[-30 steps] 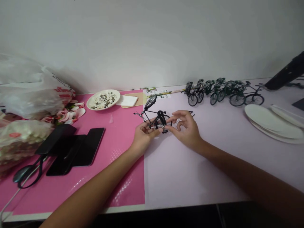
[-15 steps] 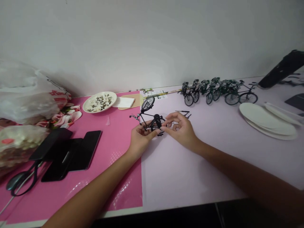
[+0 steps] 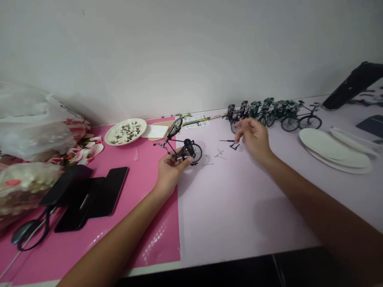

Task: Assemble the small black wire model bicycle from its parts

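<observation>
A black miniature bicycle (image 3: 192,153) is tilted above the table, its front wheel up and away from me. My left hand (image 3: 170,169) is closed around its lower frame near the rear wheel, thumb beside the wheel. My right hand (image 3: 254,139) is off the bicycle, with fingers bent and a little apart. Its fingertips are over the dark end of a thin rod-like tool (image 3: 226,140); whether they touch it is unclear. Under those fingers lies a small black forked piece (image 3: 234,147). Several thin metal pins (image 3: 220,153) lie between the hands.
Several finished-looking miniature bicycles (image 3: 309,121) stand in a row along the wall. White plates (image 3: 335,149) lie at right. On the pink mat are a plate of small bits (image 3: 125,131), dark phones (image 3: 109,191), a black box (image 3: 66,185) and plastic bags (image 3: 36,123).
My right hand has left the bicycle and moved right and away from me, to the thin tool. My left hand has shifted slightly left with the bicycle; the pins have come into view.
</observation>
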`<state>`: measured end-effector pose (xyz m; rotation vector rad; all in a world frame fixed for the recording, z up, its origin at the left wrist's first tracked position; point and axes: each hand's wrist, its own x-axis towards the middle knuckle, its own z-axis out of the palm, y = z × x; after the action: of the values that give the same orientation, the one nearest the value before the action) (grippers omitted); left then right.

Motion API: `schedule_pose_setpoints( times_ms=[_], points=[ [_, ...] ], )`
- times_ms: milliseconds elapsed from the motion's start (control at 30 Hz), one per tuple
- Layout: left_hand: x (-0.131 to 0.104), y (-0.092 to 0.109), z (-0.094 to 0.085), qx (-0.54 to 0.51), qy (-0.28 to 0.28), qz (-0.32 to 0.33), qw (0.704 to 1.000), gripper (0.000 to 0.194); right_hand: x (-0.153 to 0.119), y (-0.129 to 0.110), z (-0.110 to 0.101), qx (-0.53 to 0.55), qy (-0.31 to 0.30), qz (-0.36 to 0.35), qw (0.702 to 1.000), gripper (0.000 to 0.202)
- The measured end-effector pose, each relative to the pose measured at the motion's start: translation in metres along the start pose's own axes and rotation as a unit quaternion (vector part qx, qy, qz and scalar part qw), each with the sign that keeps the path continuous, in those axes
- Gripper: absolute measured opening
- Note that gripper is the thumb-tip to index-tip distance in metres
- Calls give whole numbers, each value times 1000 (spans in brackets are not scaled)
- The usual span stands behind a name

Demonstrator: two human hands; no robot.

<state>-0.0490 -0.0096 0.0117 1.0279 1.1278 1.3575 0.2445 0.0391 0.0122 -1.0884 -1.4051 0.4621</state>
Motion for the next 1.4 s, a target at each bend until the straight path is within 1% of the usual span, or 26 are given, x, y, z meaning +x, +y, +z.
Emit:
schedule_pose_setpoints(
  times_ms=[67, 133, 167, 233, 267, 367, 433, 533, 600, 800, 933, 967, 1067, 1233, 1400],
  points=[
    [1, 0, -1, 3, 3, 1, 1000, 65, -2, 4, -2, -89, -94, -44, 991, 31],
    [2, 0, -1, 4, 0, 1, 1000, 64, -6, 11, -3, -172, -189, -97, 962, 20],
    [1, 0, -1, 5, -2, 0, 1000, 63, -8, 15, -2, -192, -227, -115, 948, 19],
    [1, 1, -1, 8, -5, -2, 1000, 62, -11, 23, -1, -202, -276, -124, 932, 26],
    [0, 1, -1, 8, -9, -2, 1000, 62, -13, 26, 0, -202, -286, -118, 929, 30],
    [-1, 2, 0, -2, -24, -6, 1000, 62, -16, 29, 2, -208, -275, -91, 934, 33],
    [-1, 3, 0, -14, -32, -8, 999, 63, -18, 27, 3, -207, -263, -89, 938, 34],
    [-2, 6, 2, -29, -30, -13, 999, 65, -19, 24, 4, -200, -268, -99, 937, 36],
    [-2, 7, 2, -33, -26, -17, 999, 66, -19, 23, 5, -202, -274, -91, 936, 35],
    [-4, 10, 3, -33, -26, -26, 999, 67, -21, 12, 7, -209, -279, -30, 937, 44],
    [-4, 8, 3, -34, -26, -27, 999, 67, -21, 6, 9, -187, -258, 18, 948, 40],
    [-4, 8, 3, -32, -26, -28, 999, 68, -21, 7, 10, -187, -251, 14, 950, 36],
    [-4, 8, 3, -32, -28, -29, 999, 68, -21, 11, 11, -201, -234, -35, 951, 27],
    [-4, 7, 4, -37, -35, -32, 998, 67, -23, 15, 13, -220, -217, -70, 949, 32],
    [-3, 4, 5, -39, -35, -32, 998, 66, -24, 6, 13, -231, -172, -142, 947, 29]
  ],
)
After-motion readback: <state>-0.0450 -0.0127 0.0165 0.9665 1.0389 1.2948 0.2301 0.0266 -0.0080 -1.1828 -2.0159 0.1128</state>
